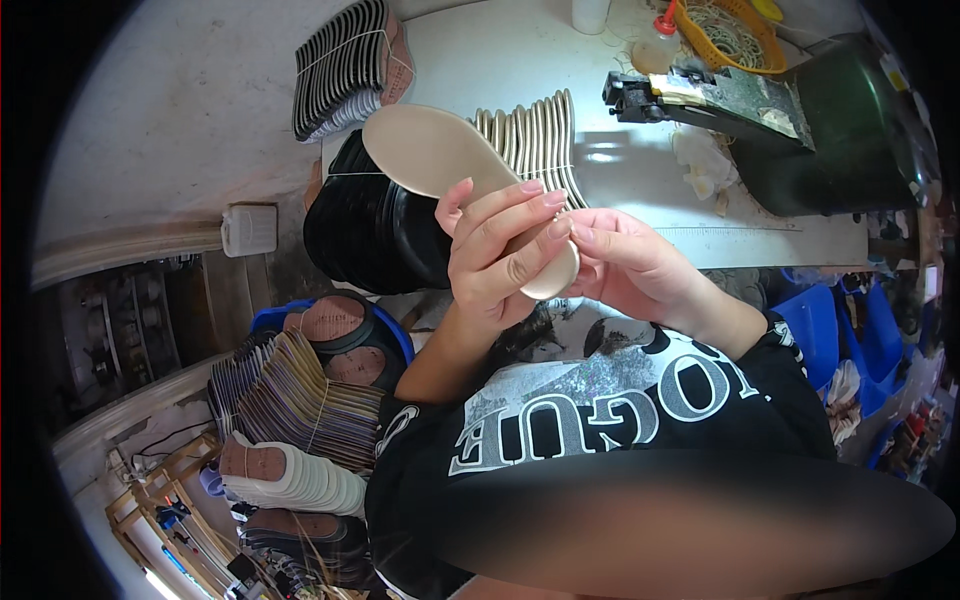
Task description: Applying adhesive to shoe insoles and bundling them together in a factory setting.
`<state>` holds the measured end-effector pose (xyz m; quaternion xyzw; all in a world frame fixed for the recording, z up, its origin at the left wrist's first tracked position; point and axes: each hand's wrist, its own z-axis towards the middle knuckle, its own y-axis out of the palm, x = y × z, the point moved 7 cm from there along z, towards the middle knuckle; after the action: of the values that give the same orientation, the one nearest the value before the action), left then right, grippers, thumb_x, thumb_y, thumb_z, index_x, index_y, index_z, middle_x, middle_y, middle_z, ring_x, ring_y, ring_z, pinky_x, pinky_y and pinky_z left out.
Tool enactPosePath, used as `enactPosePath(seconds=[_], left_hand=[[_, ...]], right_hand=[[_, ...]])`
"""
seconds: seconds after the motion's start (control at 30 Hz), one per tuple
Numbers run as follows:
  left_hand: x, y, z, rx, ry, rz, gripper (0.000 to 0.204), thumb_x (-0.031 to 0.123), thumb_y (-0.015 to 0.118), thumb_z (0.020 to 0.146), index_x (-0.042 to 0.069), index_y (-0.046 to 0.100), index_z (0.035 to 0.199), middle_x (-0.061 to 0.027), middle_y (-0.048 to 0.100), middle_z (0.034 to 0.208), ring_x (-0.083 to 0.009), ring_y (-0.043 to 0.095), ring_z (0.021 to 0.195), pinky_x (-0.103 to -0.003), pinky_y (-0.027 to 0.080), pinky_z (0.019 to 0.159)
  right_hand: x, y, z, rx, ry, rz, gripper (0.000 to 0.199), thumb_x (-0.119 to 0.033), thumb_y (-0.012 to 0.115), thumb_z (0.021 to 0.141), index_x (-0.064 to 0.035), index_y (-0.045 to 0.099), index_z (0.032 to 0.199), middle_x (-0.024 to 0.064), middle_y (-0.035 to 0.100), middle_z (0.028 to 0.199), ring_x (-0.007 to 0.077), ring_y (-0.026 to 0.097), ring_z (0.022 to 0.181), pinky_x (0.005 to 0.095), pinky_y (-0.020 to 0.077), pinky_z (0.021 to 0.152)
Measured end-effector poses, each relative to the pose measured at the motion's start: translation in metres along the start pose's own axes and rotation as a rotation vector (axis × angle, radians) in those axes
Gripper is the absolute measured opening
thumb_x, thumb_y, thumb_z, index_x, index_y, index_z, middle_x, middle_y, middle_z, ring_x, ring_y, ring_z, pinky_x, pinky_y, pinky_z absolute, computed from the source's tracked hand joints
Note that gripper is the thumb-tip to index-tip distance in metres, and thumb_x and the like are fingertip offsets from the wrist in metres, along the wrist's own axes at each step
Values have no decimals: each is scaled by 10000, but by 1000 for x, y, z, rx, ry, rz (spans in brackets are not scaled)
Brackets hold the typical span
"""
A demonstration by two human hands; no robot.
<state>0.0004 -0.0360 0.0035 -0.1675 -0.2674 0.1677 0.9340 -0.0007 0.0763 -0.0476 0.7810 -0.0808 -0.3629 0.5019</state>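
Observation:
A beige, smooth shoe insole (430, 150) is held up in front of my chest, tilted, with its wide end toward the upper left and its narrow heel end toward me. My left hand (500, 250) is closed round its middle, fingers lying across the face. At the edge near the heel, my right hand (635, 258) pinches with thumb and forefinger; anything small between those fingertips cannot be made out. Just beyond my hands, a tied stack of beige insoles (525, 135) stands on the white table (470, 50).
Left of the beige stack lie black insoles (375, 225) and a dark-and-white tied bundle (340, 75). A dark green machine (830, 130) with a black arm stands right, near an orange basket (735, 35) and a red-tipped bottle (657, 48). More bundles (300, 400) sit at my left.

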Motion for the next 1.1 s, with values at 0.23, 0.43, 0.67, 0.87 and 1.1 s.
enactPosePath(seconds=[0.23,0.43,0.67,0.87,1.1], left_hand=[[5,-11,1,54,25,-5,270,285,664,793,103,713,986,-42,709,983,-216,651,1003,-425,222,1033],[30,-32,-9,24,213,91,181,266,630,827,153,703,948,11,716,972,-198,665,985,-445,167,1023],[18,-7,-3,45,92,-8,311,351,733,758,208,711,1034,47,700,1053,-191,617,1075,-408,203,1017],[9,3,7,18,4,-80,276,319,700,789,188,715,1031,-9,709,1057,-209,618,1094,-397,205,1040],[11,-3,3,55,-27,-121,248,303,673,828,152,714,1020,-30,714,1038,-243,630,1095,-414,162,1059]], right_hand=[[12,14,-1,-232,49,170,200,-258,560,970,-68,536,912,-33,485,787,73,453,690,242,395,686],[-36,42,-28,-323,-571,-1080,159,-148,621,914,-17,533,895,4,549,834,82,513,757,258,430,667],[10,4,-10,-179,77,-25,312,-309,528,979,-13,583,1057,-2,582,899,74,532,792,231,447,724],[-4,7,-5,-244,7,112,306,-289,533,976,-16,561,1109,21,602,955,92,569,858,255,477,787],[-37,18,-26,-22,-596,-643,92,-66,575,928,6,521,908,48,536,848,128,514,759,251,423,702]])
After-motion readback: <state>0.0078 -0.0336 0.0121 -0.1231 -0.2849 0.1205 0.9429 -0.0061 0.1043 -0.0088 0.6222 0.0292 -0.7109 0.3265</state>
